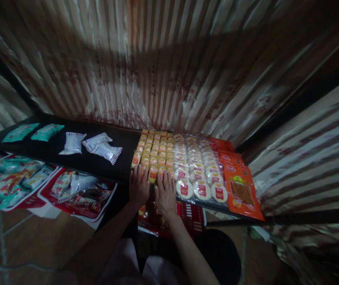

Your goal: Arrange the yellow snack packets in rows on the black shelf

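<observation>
Rows of small yellow wrapped snacks (pixel 157 147) lie side by side on a black shelf (pixel 68 164). At the front end of these rows rests my left hand (pixel 139 185), its fingers stretched out over the nearest packets. Beside it, my right hand (pixel 165 194) lies flat with fingers extended on the right-hand front packets. Neither hand is wrapped round anything. Right of the yellow packets stand rows of round white crackers (pixel 197 176) in clear wrappers, next to my right fingers.
Orange snack bags (pixel 243 186) overlap at the shelf's right end. White-blue packets (pixel 73 143) and green packets (pixel 48 132) lie on the left. Below are red-edged containers of packets (pixel 77 190) and a black round stool (pixel 219 253). Striped sheeting (pixel 163 87) hangs behind.
</observation>
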`<state>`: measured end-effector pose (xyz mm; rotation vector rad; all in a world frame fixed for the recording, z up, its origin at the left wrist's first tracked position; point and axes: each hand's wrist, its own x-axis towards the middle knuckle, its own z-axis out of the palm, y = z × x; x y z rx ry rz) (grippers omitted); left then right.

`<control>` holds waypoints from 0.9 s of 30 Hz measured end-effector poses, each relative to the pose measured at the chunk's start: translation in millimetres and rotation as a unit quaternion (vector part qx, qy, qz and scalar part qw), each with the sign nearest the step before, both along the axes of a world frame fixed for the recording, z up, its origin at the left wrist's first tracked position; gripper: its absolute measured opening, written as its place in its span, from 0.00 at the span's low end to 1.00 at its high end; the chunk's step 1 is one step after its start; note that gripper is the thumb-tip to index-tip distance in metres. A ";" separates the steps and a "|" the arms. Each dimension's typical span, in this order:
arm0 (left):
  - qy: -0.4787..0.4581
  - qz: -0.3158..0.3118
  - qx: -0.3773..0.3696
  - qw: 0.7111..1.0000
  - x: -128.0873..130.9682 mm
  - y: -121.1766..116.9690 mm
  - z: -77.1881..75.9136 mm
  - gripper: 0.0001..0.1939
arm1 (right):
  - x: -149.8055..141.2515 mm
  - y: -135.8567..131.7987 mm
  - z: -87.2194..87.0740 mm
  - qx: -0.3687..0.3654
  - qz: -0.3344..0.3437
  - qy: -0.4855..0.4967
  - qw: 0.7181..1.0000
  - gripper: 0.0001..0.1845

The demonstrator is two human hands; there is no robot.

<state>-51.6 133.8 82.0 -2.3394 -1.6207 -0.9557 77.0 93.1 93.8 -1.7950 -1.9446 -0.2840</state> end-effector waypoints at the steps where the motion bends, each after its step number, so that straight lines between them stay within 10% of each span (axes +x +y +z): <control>1: -0.004 0.001 0.000 1.000 0.7 -0.4 -0.4 0.25 | -0.1 -0.7 0.6 0.006 0.002 0.008 1.000 0.26; 10: -0.087 -0.020 0.024 0.996 -2.8 -13.6 -5.1 0.26 | -12.7 -32.2 9.7 0.057 0.082 0.088 0.991 0.23; 17: -0.150 -0.111 0.032 0.982 -10.4 -68.9 -22.8 0.24 | -18.8 -85.6 -25.0 -0.064 0.103 0.147 0.982 0.18; 22: -0.105 -0.226 -0.146 0.957 -0.3 -106.8 -49.3 0.20 | -5.9 -102.8 -59.2 -0.216 0.038 0.173 0.960 0.16; 27: -0.111 -0.140 -0.354 0.918 16.1 -97.1 -78.0 0.25 | 13.1 -95.0 -82.8 -0.342 -0.058 0.213 0.913 0.17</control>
